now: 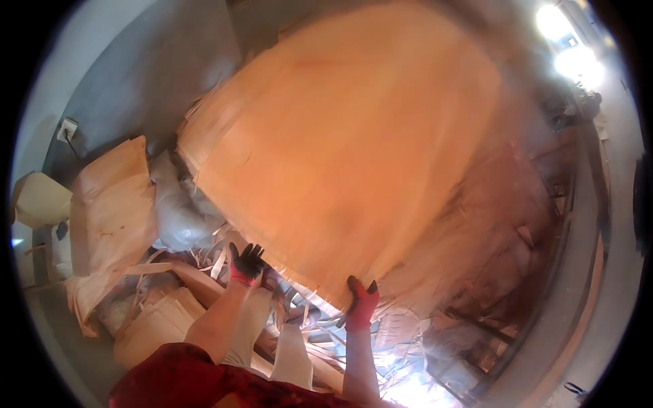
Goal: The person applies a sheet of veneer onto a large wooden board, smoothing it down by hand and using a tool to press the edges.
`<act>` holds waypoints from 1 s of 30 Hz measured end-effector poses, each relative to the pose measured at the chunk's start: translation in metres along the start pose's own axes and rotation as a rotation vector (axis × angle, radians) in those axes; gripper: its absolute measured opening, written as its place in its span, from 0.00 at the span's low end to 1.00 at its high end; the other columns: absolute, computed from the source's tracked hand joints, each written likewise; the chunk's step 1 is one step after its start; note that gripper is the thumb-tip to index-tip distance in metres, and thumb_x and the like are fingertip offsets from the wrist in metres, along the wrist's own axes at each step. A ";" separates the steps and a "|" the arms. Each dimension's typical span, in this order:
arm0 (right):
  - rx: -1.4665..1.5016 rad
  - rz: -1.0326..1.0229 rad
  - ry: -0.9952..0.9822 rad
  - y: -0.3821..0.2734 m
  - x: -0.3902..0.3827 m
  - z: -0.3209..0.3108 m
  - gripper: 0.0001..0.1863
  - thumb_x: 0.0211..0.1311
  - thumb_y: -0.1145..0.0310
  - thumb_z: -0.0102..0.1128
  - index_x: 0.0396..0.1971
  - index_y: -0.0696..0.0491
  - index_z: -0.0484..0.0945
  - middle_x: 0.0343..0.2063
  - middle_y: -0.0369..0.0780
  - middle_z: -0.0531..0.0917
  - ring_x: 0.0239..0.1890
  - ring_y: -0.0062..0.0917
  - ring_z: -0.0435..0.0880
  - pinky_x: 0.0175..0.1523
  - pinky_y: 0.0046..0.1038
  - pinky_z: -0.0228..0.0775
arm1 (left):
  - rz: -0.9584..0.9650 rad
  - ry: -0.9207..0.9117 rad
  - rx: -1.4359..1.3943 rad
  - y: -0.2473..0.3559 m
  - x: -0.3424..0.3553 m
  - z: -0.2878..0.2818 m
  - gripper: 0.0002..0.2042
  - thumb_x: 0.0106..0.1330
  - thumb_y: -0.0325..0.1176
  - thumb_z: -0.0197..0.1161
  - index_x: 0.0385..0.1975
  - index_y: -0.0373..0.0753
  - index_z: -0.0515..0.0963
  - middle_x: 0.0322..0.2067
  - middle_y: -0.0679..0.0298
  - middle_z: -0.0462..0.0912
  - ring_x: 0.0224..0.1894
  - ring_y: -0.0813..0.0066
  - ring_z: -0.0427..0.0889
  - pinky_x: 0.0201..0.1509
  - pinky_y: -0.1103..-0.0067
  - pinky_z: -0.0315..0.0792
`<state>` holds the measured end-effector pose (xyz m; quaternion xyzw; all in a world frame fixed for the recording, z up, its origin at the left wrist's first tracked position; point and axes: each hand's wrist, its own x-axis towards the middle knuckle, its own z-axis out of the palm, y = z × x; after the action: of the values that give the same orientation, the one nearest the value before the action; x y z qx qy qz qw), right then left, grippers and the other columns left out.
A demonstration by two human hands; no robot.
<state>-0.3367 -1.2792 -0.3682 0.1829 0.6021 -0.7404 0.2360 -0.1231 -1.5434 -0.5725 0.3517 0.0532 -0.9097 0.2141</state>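
In the head view, spread across the middle and running to the far side: a broad stack of thin wood sheets [354, 149], orange-tan, layered and ragged along the left edge. Placed directly beyond both hands, with the near edge slanting nearer from left to right. At the left part of that edge, the left hand [246, 265], gloved in red and black, with fingers fanned apart and pointing far; just beside the sheets, with contact too unclear to tell. Farther right, at the near corner of the same stack, the right hand [362, 306], gloved alike, overlapping the edge, with two dark tips spread from each other; cannot tell whether clamped on the sheets.

To the left, well apart from the left hand, a smaller pile of tan sheets [112, 211], tilted; between that and the broad stack, a grey plastic sack [180, 214]. At near left, some pale sheets [163, 319]; to the left of the left hand, loose wood strips [194, 275]. Right of the broad stack, a reddish-brown heap [500, 217], blurred. At far right, bright patches of light [578, 64]; at far left, a white socket [67, 129]. Nearest, red clothing [166, 377] and light trousers [292, 357].
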 end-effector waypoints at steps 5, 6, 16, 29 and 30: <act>-0.023 -0.032 -0.009 -0.027 -0.030 -0.005 0.24 0.53 0.73 0.65 0.52 0.64 0.75 0.43 0.43 0.82 0.44 0.30 0.81 0.52 0.30 0.72 | 0.042 -0.088 -0.031 0.017 0.003 -0.013 0.39 0.63 0.69 0.52 0.61 0.41 0.68 0.60 0.56 0.73 0.60 0.50 0.71 0.63 0.56 0.66; -0.056 -0.032 0.009 -0.038 -0.044 -0.009 0.24 0.54 0.73 0.65 0.52 0.64 0.75 0.43 0.43 0.82 0.44 0.30 0.82 0.52 0.30 0.72 | 0.032 -0.117 -0.052 0.014 0.000 -0.018 0.42 0.63 0.69 0.52 0.68 0.40 0.63 0.66 0.56 0.69 0.66 0.51 0.68 0.68 0.56 0.63; -0.120 -0.160 0.076 -0.123 -0.131 -0.080 0.20 0.53 0.76 0.66 0.48 0.64 0.78 0.41 0.41 0.84 0.41 0.25 0.83 0.49 0.26 0.74 | -0.194 -0.218 -0.229 -0.057 -0.071 0.037 0.39 0.68 0.65 0.46 0.71 0.43 0.59 0.72 0.57 0.57 0.73 0.51 0.55 0.76 0.54 0.49; -0.092 -0.293 0.124 -0.222 -0.234 -0.194 0.21 0.55 0.73 0.66 0.49 0.63 0.78 0.40 0.40 0.85 0.39 0.25 0.84 0.47 0.26 0.75 | -0.277 0.073 0.019 -0.183 -0.077 0.076 0.22 0.75 0.46 0.48 0.63 0.43 0.70 0.62 0.59 0.74 0.65 0.56 0.70 0.71 0.58 0.61; -0.088 -0.308 0.134 -0.230 -0.241 -0.198 0.21 0.55 0.73 0.66 0.49 0.63 0.78 0.40 0.40 0.85 0.38 0.25 0.84 0.46 0.26 0.76 | -0.265 0.062 0.077 -0.185 -0.076 0.080 0.21 0.75 0.45 0.49 0.62 0.42 0.71 0.61 0.59 0.75 0.65 0.56 0.71 0.71 0.59 0.62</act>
<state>-0.2725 -1.0169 -0.0908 0.1272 0.6692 -0.7269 0.0868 -0.2016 -1.3695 -0.4723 0.3773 0.0710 -0.9202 0.0767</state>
